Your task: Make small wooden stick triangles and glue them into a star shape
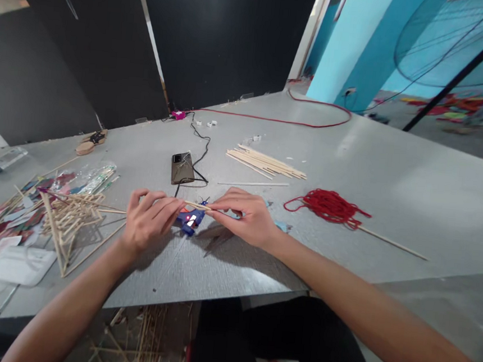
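Between my two hands stretches a thin wooden stick [197, 205], perhaps more than one laid together. My left hand [149, 221] pinches its left end, and my right hand [244, 215] grips the right end between thumb and fingers. Just below and behind the stick lies a blue glue gun [190, 220] with a small lit spot and a clear glue stick at its tail. Something dark and flat lies under my right hand, partly in its shadow. Farther back, a bundle of wooden sticks [264, 163] rests on the table, with a single stick [253, 184] in front of it.
A phone [182, 168] lies behind my hands beside a black cord [204, 144]. Red yarn [328, 205] with a stick is at the right. At the left stand a stick frame [61, 238], paper scraps [8, 217] and a white pouch [20, 265]. A red cable [268, 118] crosses the back.
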`<action>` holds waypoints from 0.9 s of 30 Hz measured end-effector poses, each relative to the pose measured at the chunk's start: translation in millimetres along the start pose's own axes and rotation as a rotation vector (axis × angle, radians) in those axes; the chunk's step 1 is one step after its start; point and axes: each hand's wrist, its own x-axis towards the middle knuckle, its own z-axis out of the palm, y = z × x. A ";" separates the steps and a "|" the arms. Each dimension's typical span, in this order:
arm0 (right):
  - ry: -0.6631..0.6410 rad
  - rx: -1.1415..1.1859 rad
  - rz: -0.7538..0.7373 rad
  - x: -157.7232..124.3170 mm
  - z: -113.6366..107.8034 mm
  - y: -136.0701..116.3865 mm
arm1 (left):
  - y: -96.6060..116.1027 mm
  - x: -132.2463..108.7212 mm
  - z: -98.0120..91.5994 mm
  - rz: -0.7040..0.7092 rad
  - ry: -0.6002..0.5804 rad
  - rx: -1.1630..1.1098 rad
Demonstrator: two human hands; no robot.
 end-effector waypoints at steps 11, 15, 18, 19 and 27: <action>0.048 -0.041 0.067 1.9 -4.4 2.3 | 4.2 2.4 7.0 -0.044 0.019 -0.190; 0.069 -0.015 0.097 3.0 -6.0 4.1 | 6.4 2.2 11.4 -0.137 0.053 -0.247; 0.079 -0.008 0.149 4.1 -8.1 4.0 | 6.0 -0.6 16.0 -0.256 0.113 -0.250; 0.086 -0.004 0.164 4.5 -8.6 3.6 | 5.2 -2.7 17.7 -0.299 0.131 -0.257; 0.095 0.101 0.369 3.0 -7.9 6.5 | 0.6 -12.6 20.5 -0.544 0.174 -0.367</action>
